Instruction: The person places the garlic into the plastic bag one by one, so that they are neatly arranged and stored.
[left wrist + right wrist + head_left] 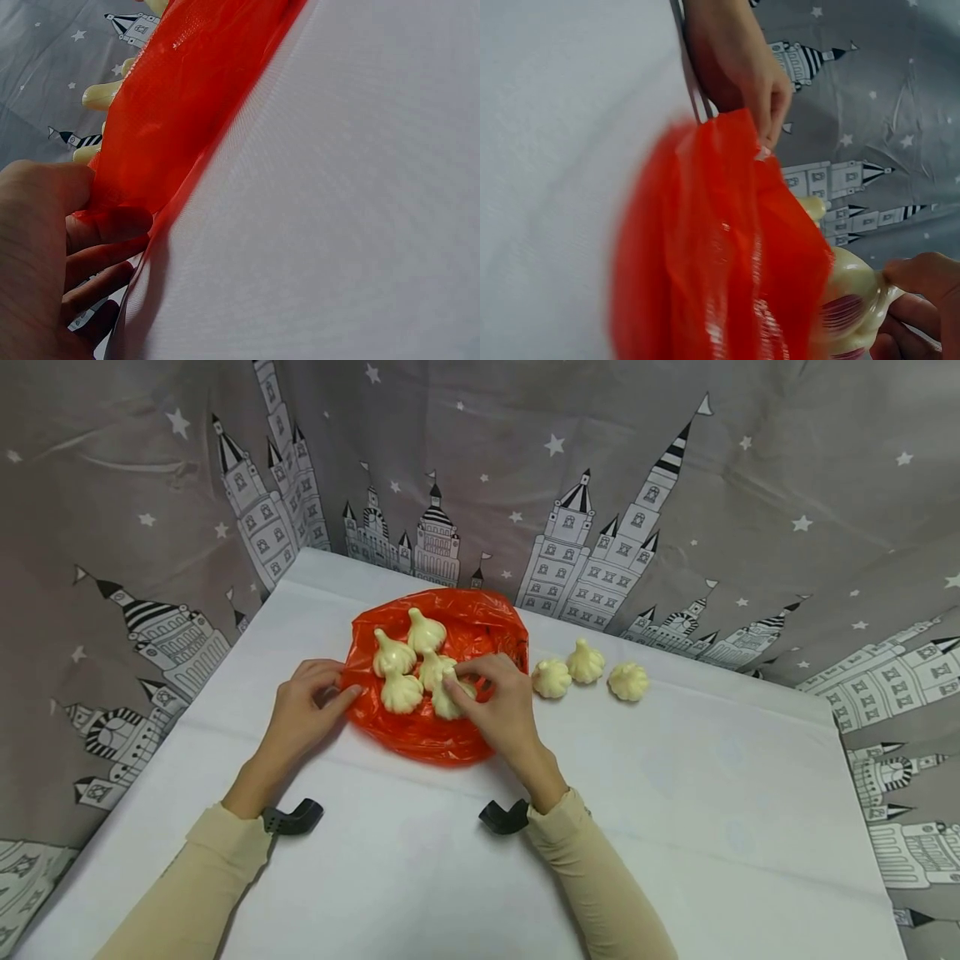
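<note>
Left hand [303, 703] pinching red bag [420, 742], right hand [504, 708] pinching a garlic bulb [446, 705] in it.
Head: bag sits on white desk [405, 868], left fingers clamped on its left edge; right fingers clamped on the front-right bulb, four other bulbs [393, 654] beside it inside the bag. Three loose bulbs [585, 662] on desk just right of bag; castle-print cloth [480, 443] behind. Left wrist: thumb and forefinger together on bag edge, other fingers apart below; pale stems [101, 95] show past the bag. Right wrist: fingers clamped on bulb's stem, purple streaks on bulb; bag partly blurred, left hand at its far edge.
</note>
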Available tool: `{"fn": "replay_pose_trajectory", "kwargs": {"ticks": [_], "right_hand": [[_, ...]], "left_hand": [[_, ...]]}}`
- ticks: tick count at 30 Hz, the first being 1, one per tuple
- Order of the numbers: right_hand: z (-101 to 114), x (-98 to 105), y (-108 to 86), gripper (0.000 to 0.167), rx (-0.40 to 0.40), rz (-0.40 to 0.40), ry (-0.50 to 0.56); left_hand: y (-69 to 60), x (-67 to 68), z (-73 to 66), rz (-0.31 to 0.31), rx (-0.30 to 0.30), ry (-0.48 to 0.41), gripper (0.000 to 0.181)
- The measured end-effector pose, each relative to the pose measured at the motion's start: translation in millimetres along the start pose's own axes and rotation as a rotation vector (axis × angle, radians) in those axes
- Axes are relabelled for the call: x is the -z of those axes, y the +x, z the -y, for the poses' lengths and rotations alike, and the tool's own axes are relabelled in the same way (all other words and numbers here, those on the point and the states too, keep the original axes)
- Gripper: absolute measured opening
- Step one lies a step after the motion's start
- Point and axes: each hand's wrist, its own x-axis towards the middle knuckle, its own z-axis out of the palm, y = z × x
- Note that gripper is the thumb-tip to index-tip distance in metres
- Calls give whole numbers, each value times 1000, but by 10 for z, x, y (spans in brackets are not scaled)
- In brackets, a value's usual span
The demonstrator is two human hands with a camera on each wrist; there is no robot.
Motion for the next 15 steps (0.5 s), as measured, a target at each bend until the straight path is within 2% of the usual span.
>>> {"fn": "replay_pose_trajectory", "kwargs": {"ticks": [5,15], "right_hand": [[-9,-50,-39,16,-19,41,-22],[-35,-158,-81,19,-51,128,-54]], "left_hand": [[5,-14,4,-6,-16,-11,21],[-4,-7,3,-4,-10,3,20]]}}
